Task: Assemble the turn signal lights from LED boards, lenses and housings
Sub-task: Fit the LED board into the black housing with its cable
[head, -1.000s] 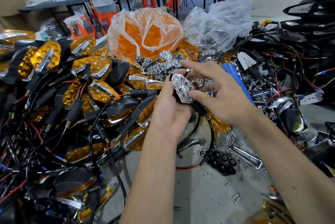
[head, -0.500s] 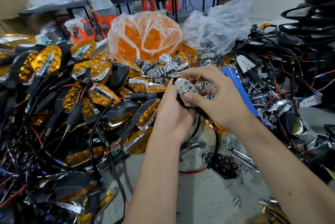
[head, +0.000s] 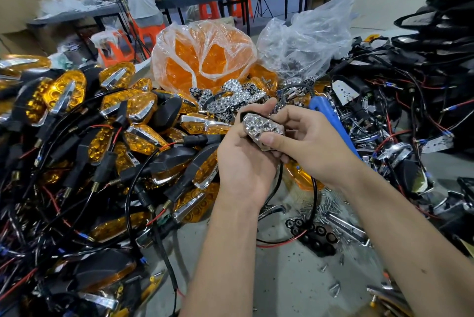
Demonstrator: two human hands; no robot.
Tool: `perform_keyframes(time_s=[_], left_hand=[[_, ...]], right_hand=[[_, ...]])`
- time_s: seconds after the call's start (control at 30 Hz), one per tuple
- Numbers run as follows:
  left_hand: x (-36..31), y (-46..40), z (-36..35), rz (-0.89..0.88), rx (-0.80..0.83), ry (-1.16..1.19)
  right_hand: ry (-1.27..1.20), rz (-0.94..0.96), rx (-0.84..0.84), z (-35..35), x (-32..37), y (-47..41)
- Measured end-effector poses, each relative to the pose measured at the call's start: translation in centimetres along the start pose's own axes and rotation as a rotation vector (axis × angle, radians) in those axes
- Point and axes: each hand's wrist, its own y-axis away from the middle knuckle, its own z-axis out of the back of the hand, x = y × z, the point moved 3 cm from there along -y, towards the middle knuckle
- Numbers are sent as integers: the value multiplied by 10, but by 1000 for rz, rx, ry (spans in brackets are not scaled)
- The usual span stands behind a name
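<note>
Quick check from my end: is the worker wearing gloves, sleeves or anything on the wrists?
No. Both the left hand and the right hand are bare: no gloves, rings, watch or wristbands. Both forearms are uncovered as far as the frame shows; no sleeve is visible.

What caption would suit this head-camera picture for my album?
Both hands, left hand and right hand, hold a chrome reflector amid heaped amber turn signals.

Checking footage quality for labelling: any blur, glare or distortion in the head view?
Head view: wide-angle bending at the edges; left edge and far tables soft; glare on the clear bag of orange lenses and the chrome faceted reflector held by both hands, which stays sharp.
</note>
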Motion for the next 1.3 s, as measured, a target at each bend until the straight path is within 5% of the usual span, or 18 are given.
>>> perform_keyframes(time_s=[0.17,0.43,0.7,0.93,1.3], left_hand=[[-6,0,-1,51,135,3],[-12,-3,13,-141,-68,-509],[-14,-7,19,-146,-89,-479],[-4,-10,23,-188,-245,-624],[-6,-6,22,-88,-114,-733]], right_hand=[[-109,-28,-51,5,-2,2],[-87,-51,-67,10,-5,3],[-33,-67,-55,9,0,3],[429,139,-137,16,7,4],[304,-31,-6,24,3,5]])
